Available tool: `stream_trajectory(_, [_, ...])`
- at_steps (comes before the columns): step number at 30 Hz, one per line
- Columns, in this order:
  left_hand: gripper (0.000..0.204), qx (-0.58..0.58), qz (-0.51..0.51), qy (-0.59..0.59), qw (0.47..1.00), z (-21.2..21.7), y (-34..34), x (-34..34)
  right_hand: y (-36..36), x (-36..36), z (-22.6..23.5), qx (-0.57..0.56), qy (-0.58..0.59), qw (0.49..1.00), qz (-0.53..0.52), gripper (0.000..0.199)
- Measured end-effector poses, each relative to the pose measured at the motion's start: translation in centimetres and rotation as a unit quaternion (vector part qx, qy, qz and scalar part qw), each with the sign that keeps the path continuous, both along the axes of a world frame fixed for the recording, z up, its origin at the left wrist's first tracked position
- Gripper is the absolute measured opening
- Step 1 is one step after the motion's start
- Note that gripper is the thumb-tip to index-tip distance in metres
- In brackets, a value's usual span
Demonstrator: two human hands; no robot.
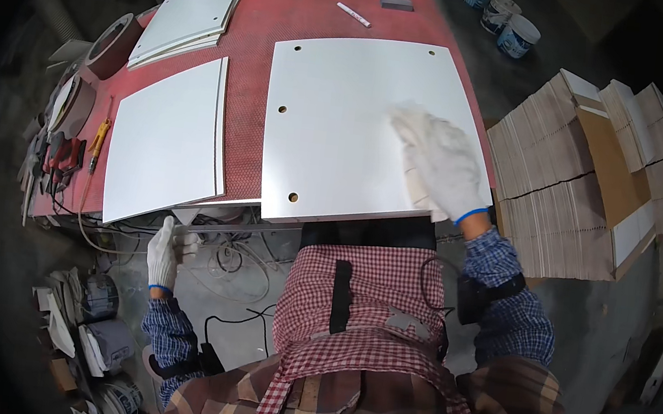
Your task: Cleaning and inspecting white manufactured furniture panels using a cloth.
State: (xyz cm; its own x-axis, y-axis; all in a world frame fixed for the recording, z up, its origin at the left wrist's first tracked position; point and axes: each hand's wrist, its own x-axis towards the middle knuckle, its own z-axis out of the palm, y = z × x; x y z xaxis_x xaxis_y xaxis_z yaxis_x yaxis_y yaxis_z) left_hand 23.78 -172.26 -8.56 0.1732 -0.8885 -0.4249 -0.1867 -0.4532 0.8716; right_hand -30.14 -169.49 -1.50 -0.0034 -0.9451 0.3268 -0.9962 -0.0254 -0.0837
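Note:
A white square panel (357,128) with several round holes near its edges lies on the red table in front of me. My right hand (446,167), in a white knit glove, presses a pale cloth (413,185) onto the panel's right side; hand and cloth are smeared by motion. My left hand (165,258), also gloved, hangs off the table's front edge with thumb and fingers apart and nothing in it. It is nearest the front corner of a second white panel (166,139), which lies on the left, apparently on top of another.
At the far left of the red table (313,9) stand stacked panels (190,15), tape rolls (114,46) and a yellow-handled screwdriver (100,136). A marker (353,15) and grey block (396,2) lie farther back. Stacked boards (553,167) stand right; buckets (518,37) beyond; cables hang below.

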Motion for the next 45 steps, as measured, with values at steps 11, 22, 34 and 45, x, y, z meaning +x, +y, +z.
stream_trajectory(11, [0.057, -0.316, -0.146, -0.183, 0.919, 3.9, -3.7, -16.4, -0.8, 13.6, -0.8, -0.009, -0.063, 0.993, 0.101, 0.063])
stream_trajectory(22, [0.076, -0.171, -0.165, -0.255, 0.937, 7.7, -3.3, -24.5, -0.9, -1.9, -0.4, 0.070, -0.057, 0.995, -0.048, 0.074])
stream_trajectory(34, [0.076, -0.132, -0.180, -0.156, 0.962, 7.3, -3.5, -22.6, -22.8, -5.6, -2.0, 0.004, 0.039, 0.977, -0.211, 0.071])
stream_trajectory(45, [0.075, -0.141, -0.196, -0.206, 0.948, 6.6, -4.0, -22.5, -27.2, 12.7, -0.6, 0.028, -0.042, 0.989, 0.139, 0.067])
